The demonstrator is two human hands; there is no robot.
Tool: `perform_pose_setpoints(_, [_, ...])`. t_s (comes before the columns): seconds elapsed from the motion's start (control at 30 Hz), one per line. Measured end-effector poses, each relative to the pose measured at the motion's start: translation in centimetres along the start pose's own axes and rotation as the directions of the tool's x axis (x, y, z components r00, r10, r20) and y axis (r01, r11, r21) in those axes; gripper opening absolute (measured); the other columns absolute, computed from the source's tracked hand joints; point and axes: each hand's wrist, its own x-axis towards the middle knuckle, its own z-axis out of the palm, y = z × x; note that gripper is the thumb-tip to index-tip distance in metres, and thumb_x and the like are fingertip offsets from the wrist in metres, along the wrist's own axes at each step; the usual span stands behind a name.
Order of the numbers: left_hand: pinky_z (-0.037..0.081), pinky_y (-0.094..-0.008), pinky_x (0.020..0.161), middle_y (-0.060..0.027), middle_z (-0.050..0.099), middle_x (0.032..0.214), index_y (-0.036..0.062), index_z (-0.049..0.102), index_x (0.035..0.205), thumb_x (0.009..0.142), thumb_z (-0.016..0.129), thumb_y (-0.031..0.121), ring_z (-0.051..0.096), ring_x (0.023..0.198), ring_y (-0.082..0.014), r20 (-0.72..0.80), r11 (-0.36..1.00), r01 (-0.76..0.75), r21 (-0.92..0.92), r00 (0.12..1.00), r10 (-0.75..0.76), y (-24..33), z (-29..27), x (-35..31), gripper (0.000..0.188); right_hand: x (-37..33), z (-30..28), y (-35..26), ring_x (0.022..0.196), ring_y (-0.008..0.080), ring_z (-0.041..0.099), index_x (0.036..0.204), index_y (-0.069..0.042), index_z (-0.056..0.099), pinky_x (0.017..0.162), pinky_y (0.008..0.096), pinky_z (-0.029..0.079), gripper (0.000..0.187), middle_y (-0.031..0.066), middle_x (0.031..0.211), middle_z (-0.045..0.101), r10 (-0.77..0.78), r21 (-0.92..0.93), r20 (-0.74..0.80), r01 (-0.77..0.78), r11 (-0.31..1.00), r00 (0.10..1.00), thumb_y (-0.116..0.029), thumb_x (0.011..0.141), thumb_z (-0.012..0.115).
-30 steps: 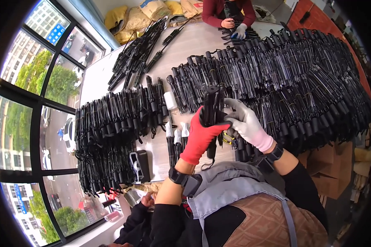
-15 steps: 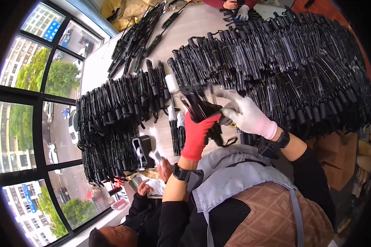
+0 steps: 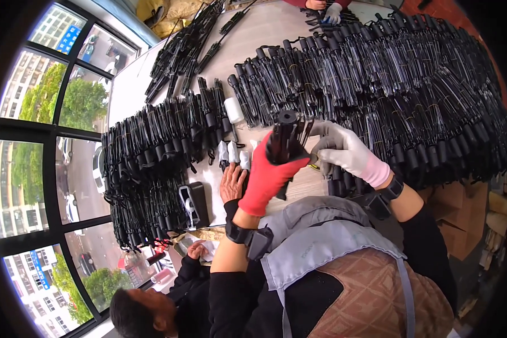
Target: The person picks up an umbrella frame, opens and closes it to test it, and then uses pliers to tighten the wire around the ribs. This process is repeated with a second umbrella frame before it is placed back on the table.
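My left hand (image 3: 267,180), in a red glove, is closed around a black folding-umbrella frame (image 3: 287,141), held upright with its round end up. Beside it is my right hand (image 3: 343,151), in a white glove with dark fingertips. Its fingers are curled in close to the frame's thin ribs; what they pinch, if anything, is too small to make out. A small yellow bit (image 3: 314,167) shows between the two hands. Left of my red glove lie a few frames with white-wrapped ends (image 3: 234,153), and a co-worker's bare hand (image 3: 231,181) rests on them.
Dense rows of black umbrella frames (image 3: 377,84) cover the table's right side, with more rows (image 3: 152,135) at left. A loose pile (image 3: 186,45) lies farther back. A white cylinder (image 3: 234,110) and a dark box (image 3: 194,204) stand nearby. Another person's gloved hand (image 3: 332,13) works across the table.
The frame in my left hand has turned upright, round end up. My right hand has stayed close beside it. The co-worker's hand has moved from a white piece onto the white-ended frames.
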Motion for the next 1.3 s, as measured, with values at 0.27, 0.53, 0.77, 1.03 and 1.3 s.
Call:
perform_pose_setpoints(0.27, [0.05, -0.0246, 0.068, -0.003, 0.068, 0.091, 0.003, 0.06, 0.106, 0.075, 0.077, 0.004, 0.061, 0.078, -0.0072, -0.097, 0.955, -0.249, 0.16, 0.959, 0.266, -2.6, 1.3, 0.6, 0.036, 0.5, 1.5, -1.6, 0.067, 0.0136, 0.065, 0.136, 0.002, 0.036, 0.061, 0.0248, 0.053, 0.05, 0.015, 0.094, 0.065, 0.05, -0.263, -0.035, -0.057, 0.963, 0.998, 0.004, 0.087, 0.046])
perform_pose_setpoints(0.53, [0.051, -0.0258, 0.07, -0.0038, 0.068, 0.089, 0.003, 0.062, 0.107, 0.07, 0.078, 0.001, 0.063, 0.078, -0.01, -0.161, 0.997, -0.066, 0.03, 0.984, 0.07, -3.2, 0.8, 0.4, 0.04, 0.8, 0.9, -0.1, 0.082, 0.0183, 0.068, 0.14, 0.002, 0.033, 0.073, 0.0284, 0.055, 0.058, 0.0168, 0.1, 0.064, 0.165, 0.057, -0.071, -0.161, 0.985, 0.984, 0.006, 0.084, 0.049])
perform_pose_setpoints(0.77, [0.051, -0.0268, 0.068, -0.0039, 0.067, 0.085, 0.0007, 0.064, 0.099, 0.066, 0.077, -0.002, 0.063, 0.074, -0.0118, -0.015, 0.983, 0.053, -0.174, 0.998, -0.056, -3.3, -2.1, 0.9, 0.036, 1.0, 0.7, 1.8, 0.081, 0.0145, 0.065, 0.132, 0.005, 0.04, 0.068, 0.0255, 0.055, 0.047, 0.0108, 0.094, 0.063, 0.144, 0.078, 0.128, -0.154, 0.985, 0.981, 0.004, 0.088, 0.055])
perform_pose_setpoints(1.03, [0.051, -0.028, 0.069, -0.0039, 0.066, 0.081, -0.0005, 0.062, 0.103, 0.073, 0.074, 0.003, 0.063, 0.072, -0.0127, -0.057, 0.977, -0.001, -0.213, 0.998, -0.011, -2.0, -1.4, 2.3, 0.032, 1.4, -0.6, 2.6, 0.065, 0.007, 0.056, 0.119, 0.001, 0.055, 0.053, 0.0192, 0.042, 0.029, 0.0032, 0.086, 0.061, 0.321, -0.029, 0.521, -0.36, 0.933, 0.791, -0.011, 0.093, 0.057])
perform_pose_setpoints(1.3, [0.053, -0.0341, 0.076, -0.0079, 0.065, 0.095, 0.002, 0.054, 0.121, 0.091, 0.064, 0.02, 0.065, 0.08, -0.0194, -0.011, 0.631, -0.205, -0.748, 0.955, 0.297, -2.3, -3.7, 5.8, 0.037, 2.3, 2.7, 6.5, 0.051, 0.0151, 0.057, 0.109, 0.002, 0.058, 0.052, 0.029, 0.048, 0.042, 0.0023, 0.066, 0.059, 0.34, 0.569, -0.068, -0.243, 0.786, 0.938, -0.036, 0.092, 0.057])
